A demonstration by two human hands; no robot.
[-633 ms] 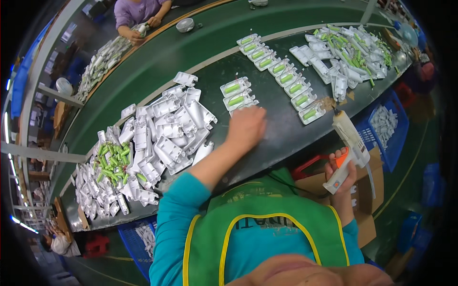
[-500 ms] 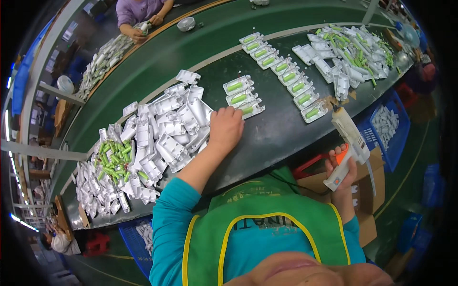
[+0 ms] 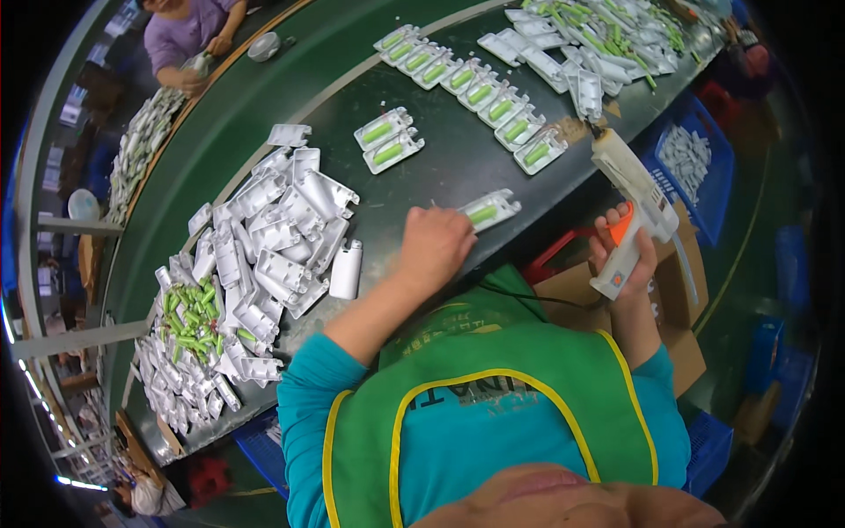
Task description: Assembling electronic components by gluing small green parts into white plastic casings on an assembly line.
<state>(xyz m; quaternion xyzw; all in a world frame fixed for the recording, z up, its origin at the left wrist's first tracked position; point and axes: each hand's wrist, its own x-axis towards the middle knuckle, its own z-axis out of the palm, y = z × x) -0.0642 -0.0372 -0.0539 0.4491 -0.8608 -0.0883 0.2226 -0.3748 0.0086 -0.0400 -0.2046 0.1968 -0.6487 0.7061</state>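
My left hand [image 3: 437,246] pinches the left end of a white plastic shell half [image 3: 489,211] with a green battery cell inside. This shell lies near the table's front edge, and my fingers hide its end. My right hand [image 3: 627,245] is wrapped around a white hot glue gun [image 3: 635,180] with an orange trigger, held over the front edge. The gun's nozzle points away from me, toward the far side. Beyond my left hand, two more shells with batteries [image 3: 387,141] lie together. A slanting row of several such shells [image 3: 480,92] stretches behind them.
At left is a heap of white shells [image 3: 277,233] with loose green batteries [image 3: 194,321]. Another mixed heap [image 3: 607,40] lies at far right. A blue basket [image 3: 717,176] and a cardboard box [image 3: 687,304] stand below the table. Across the green belt [image 3: 330,40], a person [image 3: 189,40] handles parts.
My left hand has drawn one battery-filled shell from the group of three toward the front edge and right. The right hand still grips the glue gun. The whole view has shifted somewhat.
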